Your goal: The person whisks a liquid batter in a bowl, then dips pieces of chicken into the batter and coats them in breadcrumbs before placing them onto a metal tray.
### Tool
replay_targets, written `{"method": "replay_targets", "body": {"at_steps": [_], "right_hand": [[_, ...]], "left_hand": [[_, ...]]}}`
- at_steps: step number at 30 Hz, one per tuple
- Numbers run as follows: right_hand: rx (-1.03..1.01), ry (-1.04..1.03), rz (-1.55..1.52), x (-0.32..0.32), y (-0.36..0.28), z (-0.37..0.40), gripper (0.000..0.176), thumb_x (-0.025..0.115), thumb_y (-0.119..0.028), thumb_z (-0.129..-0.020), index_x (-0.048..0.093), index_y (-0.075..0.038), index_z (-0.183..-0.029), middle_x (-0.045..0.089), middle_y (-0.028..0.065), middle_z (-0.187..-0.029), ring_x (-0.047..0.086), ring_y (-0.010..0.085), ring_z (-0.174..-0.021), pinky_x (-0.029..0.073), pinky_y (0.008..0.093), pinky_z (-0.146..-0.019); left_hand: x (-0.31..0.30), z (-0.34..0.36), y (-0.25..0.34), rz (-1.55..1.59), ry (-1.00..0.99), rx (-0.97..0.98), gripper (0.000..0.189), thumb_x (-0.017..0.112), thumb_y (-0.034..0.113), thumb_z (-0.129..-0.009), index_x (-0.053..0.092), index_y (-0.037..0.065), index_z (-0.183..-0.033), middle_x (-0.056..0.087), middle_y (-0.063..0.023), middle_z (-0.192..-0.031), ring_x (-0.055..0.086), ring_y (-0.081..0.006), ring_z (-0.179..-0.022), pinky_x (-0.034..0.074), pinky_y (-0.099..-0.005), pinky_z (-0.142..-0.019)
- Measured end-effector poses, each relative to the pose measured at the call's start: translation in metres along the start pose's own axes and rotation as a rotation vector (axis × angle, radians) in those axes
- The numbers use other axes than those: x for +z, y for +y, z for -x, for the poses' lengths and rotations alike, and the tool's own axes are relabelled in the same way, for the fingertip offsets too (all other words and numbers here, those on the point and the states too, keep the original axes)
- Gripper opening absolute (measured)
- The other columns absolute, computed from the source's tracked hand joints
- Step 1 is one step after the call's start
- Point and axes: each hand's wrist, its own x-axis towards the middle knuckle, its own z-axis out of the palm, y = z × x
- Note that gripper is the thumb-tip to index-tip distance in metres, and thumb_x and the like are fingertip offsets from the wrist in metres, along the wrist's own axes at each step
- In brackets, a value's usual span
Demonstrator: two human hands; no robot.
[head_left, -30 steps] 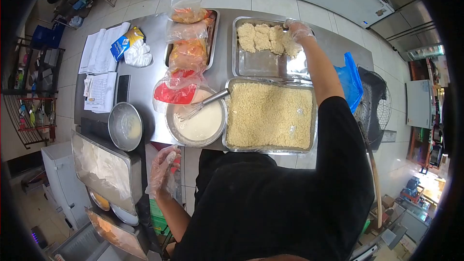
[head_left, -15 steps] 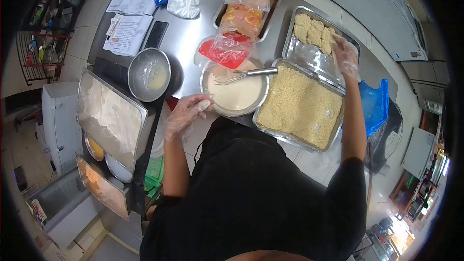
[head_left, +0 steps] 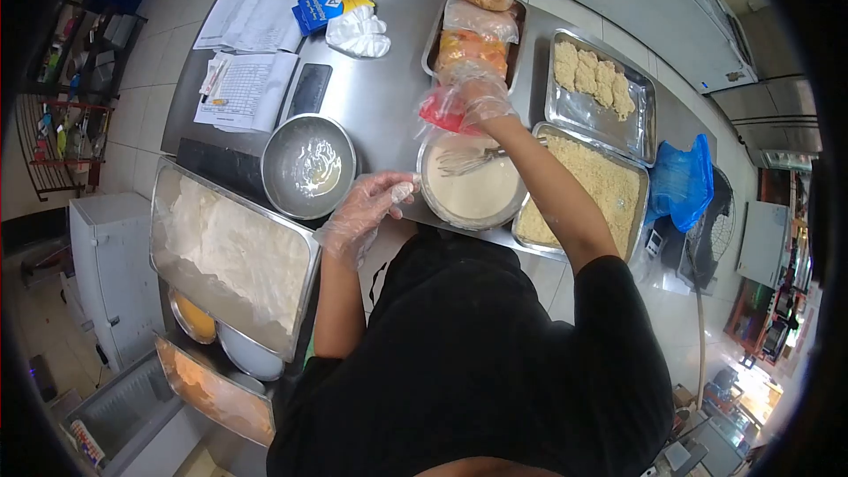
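My right hand (head_left: 486,95), in a clear plastic glove, is at the clear plastic bag (head_left: 452,77) of orange-coated pieces; its fingertips are lost in the plastic. Below this hand a red patch (head_left: 442,111) shows at the bag's near end. My left hand (head_left: 367,212), gloved too, hovers left of the batter bowl (head_left: 473,196), its fingers curled together with pale batter on the tips and nothing visible in them. A whisk (head_left: 465,160) rests in the bowl, its handle partly behind my right forearm. The bag lies on a metal tray (head_left: 519,40).
A tray of yellow crumbs (head_left: 618,185) stands right of the bowl. Behind it, another tray (head_left: 638,137) holds several coated pieces (head_left: 587,71). At left are an almost bare steel bowl (head_left: 284,178), a flour tray (head_left: 234,252), a phone (head_left: 311,90) and papers (head_left: 250,88).
My right hand has left the coated pieces in the back right tray and crossed leftward to the plastic bag. My left hand stays beside the batter bowl. The camera view has shifted.
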Motion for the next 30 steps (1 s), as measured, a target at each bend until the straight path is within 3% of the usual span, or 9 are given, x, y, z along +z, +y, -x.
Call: {"method": "replay_targets", "body": {"at_steps": [3, 6, 8, 11, 30], "right_hand": [[-0.049, 0.014, 0.001, -0.007, -0.008, 0.005, 0.046, 0.073, -0.035, -0.079, 0.069, -0.01, -0.118, 0.066, 0.0198, -0.121, 0.06, 0.037, -0.118, 0.047, 0.0435, -0.1], [0.093, 0.087, 0.086, -0.001, -0.013, -0.001, 0.041, 0.067, -0.042, -0.084, 0.073, -0.011, -0.109, 0.069, 0.0168, -0.115, 0.063, 0.0344, -0.11, 0.048, 0.0427, -0.095], [0.116, -0.045, 0.159, 0.006, -0.006, -0.009, 0.046, 0.065, -0.047, -0.085, 0.071, -0.011, -0.113, 0.066, 0.0167, -0.124, 0.063, 0.0325, -0.113, 0.047, 0.0408, -0.098], [0.123, 0.095, 0.232, 0.013, -0.018, 0.002, 0.046, 0.062, -0.044, -0.088, 0.069, -0.011, -0.12, 0.064, 0.0165, -0.128, 0.064, 0.0335, -0.112, 0.046, 0.0412, -0.101], [0.001, 0.314, 0.396, 0.027, -0.014, 0.002, 0.056, 0.066, -0.053, -0.08, 0.069, -0.016, -0.122, 0.065, 0.0125, -0.129, 0.061, 0.0303, -0.118, 0.046, 0.0384, -0.103]], "left_hand": [[-0.021, 0.0, -0.008, -0.003, -0.027, -0.015, 0.031, 0.067, 0.024, -0.096, 0.066, 0.005, -0.121, 0.069, -0.0057, -0.111, 0.063, -0.0119, -0.096, 0.051, -0.0249, -0.075], [-0.029, 0.003, -0.006, -0.004, -0.036, -0.009, 0.031, 0.067, 0.025, -0.096, 0.067, 0.005, -0.12, 0.069, -0.0057, -0.111, 0.063, -0.0119, -0.096, 0.051, -0.0251, -0.075], [-0.033, 0.003, -0.003, 0.004, -0.038, 0.001, 0.03, 0.067, 0.025, -0.096, 0.067, 0.005, -0.119, 0.069, -0.0056, -0.111, 0.063, -0.0119, -0.096, 0.051, -0.0253, -0.075], [-0.036, -0.005, -0.003, -0.016, -0.075, -0.019, 0.031, 0.067, 0.025, -0.096, 0.067, 0.006, -0.12, 0.069, -0.0054, -0.111, 0.063, -0.012, -0.096, 0.051, -0.0257, -0.075], [-0.037, -0.006, -0.012, -0.038, -0.076, 0.026, 0.029, 0.066, 0.021, -0.097, 0.067, 0.003, -0.119, 0.069, -0.0072, -0.109, 0.064, -0.0131, -0.094, 0.052, -0.025, -0.07]]}}
